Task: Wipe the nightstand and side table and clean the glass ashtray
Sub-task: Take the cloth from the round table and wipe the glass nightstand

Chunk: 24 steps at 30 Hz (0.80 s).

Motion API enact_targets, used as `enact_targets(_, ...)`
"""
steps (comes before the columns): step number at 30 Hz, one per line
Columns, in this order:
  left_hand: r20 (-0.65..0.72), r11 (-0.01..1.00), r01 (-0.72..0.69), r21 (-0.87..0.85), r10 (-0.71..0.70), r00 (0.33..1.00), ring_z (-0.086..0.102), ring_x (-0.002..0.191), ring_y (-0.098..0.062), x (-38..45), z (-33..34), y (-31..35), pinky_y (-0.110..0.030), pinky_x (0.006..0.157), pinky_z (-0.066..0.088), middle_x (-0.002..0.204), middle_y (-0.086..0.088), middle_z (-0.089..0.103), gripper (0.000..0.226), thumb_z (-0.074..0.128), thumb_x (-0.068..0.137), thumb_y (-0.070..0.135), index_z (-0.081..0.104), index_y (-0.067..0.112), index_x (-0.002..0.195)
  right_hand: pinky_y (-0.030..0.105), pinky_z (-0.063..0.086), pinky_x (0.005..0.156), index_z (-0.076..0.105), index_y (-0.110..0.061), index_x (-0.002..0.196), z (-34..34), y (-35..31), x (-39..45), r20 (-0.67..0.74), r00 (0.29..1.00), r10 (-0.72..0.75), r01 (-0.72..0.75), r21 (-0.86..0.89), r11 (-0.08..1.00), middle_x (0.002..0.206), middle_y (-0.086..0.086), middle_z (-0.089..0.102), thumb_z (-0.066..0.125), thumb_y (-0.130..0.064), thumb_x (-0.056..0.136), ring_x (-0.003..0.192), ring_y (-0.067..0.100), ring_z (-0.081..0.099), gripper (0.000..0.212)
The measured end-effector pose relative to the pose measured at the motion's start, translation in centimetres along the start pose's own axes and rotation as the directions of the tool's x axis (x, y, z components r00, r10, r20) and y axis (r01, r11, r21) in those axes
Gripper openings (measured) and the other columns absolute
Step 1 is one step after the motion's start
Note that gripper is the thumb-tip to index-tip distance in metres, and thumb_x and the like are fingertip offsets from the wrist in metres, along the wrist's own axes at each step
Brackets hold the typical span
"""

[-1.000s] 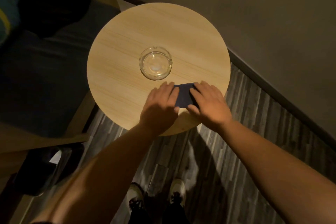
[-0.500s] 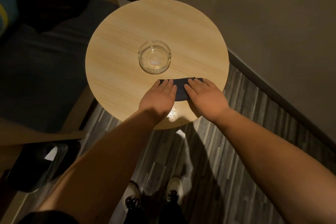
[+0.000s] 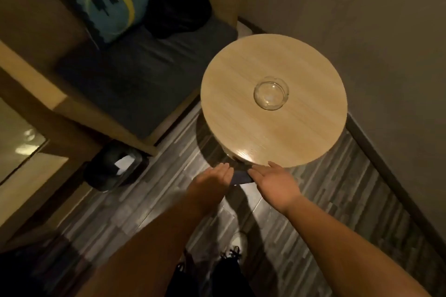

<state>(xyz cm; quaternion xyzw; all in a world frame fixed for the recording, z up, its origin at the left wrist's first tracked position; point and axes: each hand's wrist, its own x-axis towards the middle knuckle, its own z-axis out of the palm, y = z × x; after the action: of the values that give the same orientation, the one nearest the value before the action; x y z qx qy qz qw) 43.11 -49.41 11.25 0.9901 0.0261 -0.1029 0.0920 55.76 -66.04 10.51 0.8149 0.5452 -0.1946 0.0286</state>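
Withdrawn off the desk (image 3: pixel 241 94) edge, the dark cloth (image 3: pixel 240 178) is pinched between left hand (image 3: pixel 214 179) and right hand (image 3: pixel 275 183), fingers (image 3: pixel 257 172) extended; glass ashtray (image 3: pixel 271 93) unmoved.

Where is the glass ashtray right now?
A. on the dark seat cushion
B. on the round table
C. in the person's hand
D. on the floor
B: the glass ashtray sits on the round table, near its middle, away from both hands and the cloth.
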Motion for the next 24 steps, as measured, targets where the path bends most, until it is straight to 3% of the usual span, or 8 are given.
enact_targets(2, 0.145, 0.994, 0.109, -0.029, -0.104, 0.984, 0.044, 0.132, -0.024, -4.2, 0.0, -2.1, -0.033, 0.106, 0.039, 0.143, -0.016, 0.046, 0.044, 0.048, 0.097, 0.017, 0.043, 0.005, 0.139, 0.034, 0.035, 0.103, 0.053, -0.016, 0.130, -0.6, -3.8, 1.3, -0.011, 0.996, -0.089, 0.089, 0.015, 0.996, 0.128, 0.006, 0.060, 0.051, -0.014, 0.089, 0.116, 0.025, 0.056, 0.042)
enact_targets(3, 0.148, 0.987, 0.157, -0.024, -0.152, 0.977, 0.036, 0.137, -0.024, -6.6, -0.3, -3.4, -0.035, 0.109, 0.034, 0.150, -0.015, 0.037, 0.047, 0.042, 0.100, 0.017, 0.034, 0.006, 0.144, 0.033, 0.037, 0.101, 0.056, -0.017, 0.128, -1.0, -6.0, 2.2, -0.016, 0.991, -0.133, 0.133, 0.020, 0.991, 0.124, 0.005, 0.063, 0.053, -0.013, 0.087, 0.113, 0.025, 0.058, 0.041)
enact_targets(5, 0.092, 0.970, 0.238, -0.042, -0.234, 0.968, 0.040, 0.135, -0.022, -12.0, -0.6, -6.3, -0.033, 0.107, 0.037, 0.148, -0.013, 0.041, 0.048, 0.049, 0.098, 0.021, 0.038, 0.008, 0.143, 0.033, 0.040, 0.099, 0.058, -0.019, 0.122, -2.0, -11.2, 4.3, -0.017, 0.975, -0.224, 0.224, 0.000, 0.975, 0.116, 0.005, 0.066, 0.052, -0.012, 0.084, 0.106, 0.025, 0.060, 0.040)
enact_targets(7, 0.043, 0.930, 0.361, -0.077, -0.358, 0.933, 0.054, 0.123, -0.012, -16.5, -1.7, -9.1, -0.023, 0.100, 0.044, 0.135, -0.004, 0.057, 0.053, 0.070, 0.084, 0.033, 0.056, 0.015, 0.132, 0.035, 0.039, 0.102, 0.054, -0.019, 0.126, -2.8, -16.3, 6.5, 0.000, 0.952, -0.305, 0.304, -0.033, 0.952, 0.120, 0.005, 0.063, 0.049, -0.011, 0.084, 0.108, 0.025, 0.058, 0.043)
enact_targets(8, 0.054, 0.895, 0.437, -0.088, -0.434, 0.899, 0.051, 0.126, -0.013, -19.2, -2.1, -10.7, -0.025, 0.102, 0.041, 0.138, -0.005, 0.054, 0.058, 0.071, 0.083, 0.033, 0.052, 0.015, 0.135, 0.036, 0.038, 0.104, 0.051, -0.020, 0.130, -3.2, -19.2, 7.8, 0.008, 0.940, -0.341, 0.341, -0.046, 0.939, 0.125, 0.005, 0.061, 0.048, -0.011, 0.085, 0.111, 0.025, 0.057, 0.045)
enact_targets(10, 0.148, 0.829, 0.546, -0.121, -0.529, 0.836, 0.025, 0.142, -0.020, -24.5, -1.7, -14.2, -0.035, 0.114, 0.025, 0.157, -0.008, 0.022, 0.066, 0.053, 0.095, 0.024, 0.019, 0.014, 0.150, 0.036, 0.038, 0.105, 0.048, -0.022, 0.132, -3.9, -25.2, 10.4, 0.016, 0.915, -0.403, 0.403, -0.067, 0.913, 0.129, 0.004, 0.058, 0.049, -0.012, 0.087, 0.114, 0.024, 0.055, 0.046)
enact_targets(12, 0.204, 0.769, 0.625, -0.134, -0.596, 0.777, 0.015, 0.145, -0.025, -29.3, -1.3, -17.3, -0.040, 0.114, 0.020, 0.160, -0.008, 0.009, 0.069, 0.046, 0.096, 0.016, 0.005, 0.017, 0.152, 0.033, 0.041, 0.099, 0.049, -0.024, 0.129, -4.5, -30.9, 12.6, 0.013, 0.888, -0.460, 0.460, -0.069, 0.885, 0.126, 0.001, 0.060, 0.049, -0.014, 0.087, 0.109, 0.022, 0.055, 0.043)
enact_targets(24, 0.005, 0.611, 0.776, -0.154, -0.785, 0.619, 0.018, 0.144, -0.023, -53.4, -0.6, -35.1, -0.039, 0.118, 0.009, 0.158, -0.010, 0.018, 0.061, 0.041, 0.096, 0.011, 0.014, 0.011, 0.151, 0.035, 0.033, 0.108, 0.053, -0.022, 0.127, -4.4, -61.2, 26.1, 0.057, 0.703, -0.709, 0.709, -0.133, 0.693, 0.126, 0.003, 0.062, 0.058, -0.013, 0.083, 0.114, 0.023, 0.057, 0.045)
